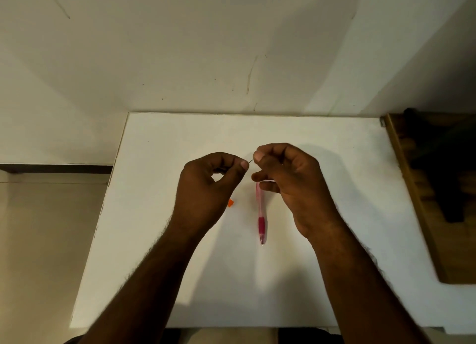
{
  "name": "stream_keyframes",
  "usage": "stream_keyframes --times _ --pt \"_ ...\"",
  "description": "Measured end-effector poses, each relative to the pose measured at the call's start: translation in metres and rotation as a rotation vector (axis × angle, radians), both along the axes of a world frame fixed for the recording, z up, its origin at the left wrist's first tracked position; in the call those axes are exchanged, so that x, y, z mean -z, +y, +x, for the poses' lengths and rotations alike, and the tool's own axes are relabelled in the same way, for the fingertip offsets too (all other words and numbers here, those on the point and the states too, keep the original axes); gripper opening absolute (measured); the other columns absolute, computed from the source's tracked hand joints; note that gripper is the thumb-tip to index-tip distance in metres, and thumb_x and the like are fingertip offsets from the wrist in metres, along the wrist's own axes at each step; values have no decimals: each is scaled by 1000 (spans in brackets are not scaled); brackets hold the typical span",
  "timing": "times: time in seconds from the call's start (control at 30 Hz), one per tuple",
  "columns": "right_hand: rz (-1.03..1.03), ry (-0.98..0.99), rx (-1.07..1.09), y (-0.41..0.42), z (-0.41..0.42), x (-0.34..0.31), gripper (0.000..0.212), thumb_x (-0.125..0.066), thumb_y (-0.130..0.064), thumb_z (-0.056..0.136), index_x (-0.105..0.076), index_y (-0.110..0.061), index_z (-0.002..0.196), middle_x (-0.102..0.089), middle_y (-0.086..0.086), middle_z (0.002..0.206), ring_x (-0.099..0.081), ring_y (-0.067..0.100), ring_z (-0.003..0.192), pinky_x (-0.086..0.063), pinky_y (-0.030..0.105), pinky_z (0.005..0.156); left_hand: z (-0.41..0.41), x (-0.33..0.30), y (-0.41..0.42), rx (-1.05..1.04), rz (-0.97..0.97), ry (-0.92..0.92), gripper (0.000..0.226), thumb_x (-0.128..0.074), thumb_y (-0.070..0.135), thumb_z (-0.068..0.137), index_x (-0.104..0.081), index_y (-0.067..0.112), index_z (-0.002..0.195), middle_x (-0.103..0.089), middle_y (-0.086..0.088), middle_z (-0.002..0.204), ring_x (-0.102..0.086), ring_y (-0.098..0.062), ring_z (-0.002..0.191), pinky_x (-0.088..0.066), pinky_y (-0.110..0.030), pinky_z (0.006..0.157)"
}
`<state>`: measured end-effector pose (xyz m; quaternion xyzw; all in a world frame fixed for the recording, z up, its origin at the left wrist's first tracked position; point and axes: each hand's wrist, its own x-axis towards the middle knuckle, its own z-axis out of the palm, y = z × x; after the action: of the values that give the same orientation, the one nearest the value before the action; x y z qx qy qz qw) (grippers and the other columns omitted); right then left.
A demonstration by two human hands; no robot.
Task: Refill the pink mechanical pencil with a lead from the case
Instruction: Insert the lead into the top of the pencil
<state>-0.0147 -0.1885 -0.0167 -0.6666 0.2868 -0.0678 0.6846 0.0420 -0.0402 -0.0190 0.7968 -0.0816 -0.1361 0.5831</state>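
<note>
The pink mechanical pencil hangs tip-down over the white table. Its top end is caught in the lower fingers of my right hand. That hand's thumb and forefinger also pinch one end of a thin dark lead. The lead bridges the small gap to my left hand. My left hand is closed on a small dark thing, apparently the lead case, mostly hidden by the fingers. A small orange piece lies on the table just right of my left hand.
The table stands against a pale wall. A wooden board with dark shapes adjoins the table's right side. Floor shows beyond the table's left edge.
</note>
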Motion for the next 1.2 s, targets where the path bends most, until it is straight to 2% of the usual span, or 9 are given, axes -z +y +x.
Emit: stream_keyframes --times 0.07,0.2,0.27,0.33,0.43,0.57,0.8,1.0,1.2 --pt "-25 0 -28 2 -1 1 12 -74 -28 92 -77 -19 98 -79 2 94 -78 21 84 -62 33 76 -1 0 -2 16 2 -1 12 -73 31 91 -78 24 83 -76 14 80 -70 -3 82 -48 -3 57" --pt "-86 -17 47 -1 -1 1 6 -75 -25 91 -78 -20 89 -79 0 83 -78 17 79 -63 31 73 -4 5 -4 33 64 -52 12 -71 39 91 -77 29 88 -77 17 87 -69 1 88 -46 -4 79" --pt "-100 -26 142 -7 -2 0 6 -76 -27 89 -78 -22 87 -79 -3 80 -77 14 75 -62 27 69 -8 11 -6 37 224 -112 22 -67 52 89 -74 32 88 -74 16 88 -66 -2 91 -52 -22 85" --pt "-90 -41 251 -13 -3 -1 6 -77 -27 88 -78 -21 87 -78 -5 78 -76 13 71 -61 26 67 -14 16 -9 83 518 -231 36 -59 67 85 -72 33 87 -71 17 84 -62 -6 89 -46 -36 86" --pt "-69 -55 340 -18 -5 -1 6 -77 -24 89 -78 -19 88 -78 -5 78 -75 12 68 -59 23 66 -30 23 -18 171 794 -256 52 -54 79 78 -73 31 83 -68 15 75 -60 -12 86 -29 -36 83" --pt "-83 -54 335 -17 -6 -1 10 -77 -24 90 -78 -15 94 -78 -1 82 -75 15 70 -61 28 69 -44 31 -31 185 923 -300 54 -53 77 78 -71 26 75 -63 10 69 -57 -17 86 -24 -39 83" --pt "-32 -110 331 -19 -8 -9 5 -75 -23 92 -76 -21 87 -78 -2 79 -76 15 67 -59 26 65 -43 25 -33 146 857 -327 35 -57 58 82 -76 29 79 -64 12 69 -56 -13 82 -18 -34 79" --pt "79 -148 352 -19 -7 -18 11 -65 -30 99 -69 -20 99 -82 0 83 -80 21 74 -61 26 61 -27 -1 -20 -19 527 -353 20 -66 52 74 -67 32 73 -67 15 67 -63 -6 65 -50 -31 68" --pt "132 -221 286 -9 -3 -21 13 -60 -30 102 -65 -18 100 -82 4 82 -80 24 74 -60 27 59 -26 -5 -14 -61 401 -339 11 -69 45 76 -63 37 79 -68 22 67 -67 2 67 -55 -28 65"
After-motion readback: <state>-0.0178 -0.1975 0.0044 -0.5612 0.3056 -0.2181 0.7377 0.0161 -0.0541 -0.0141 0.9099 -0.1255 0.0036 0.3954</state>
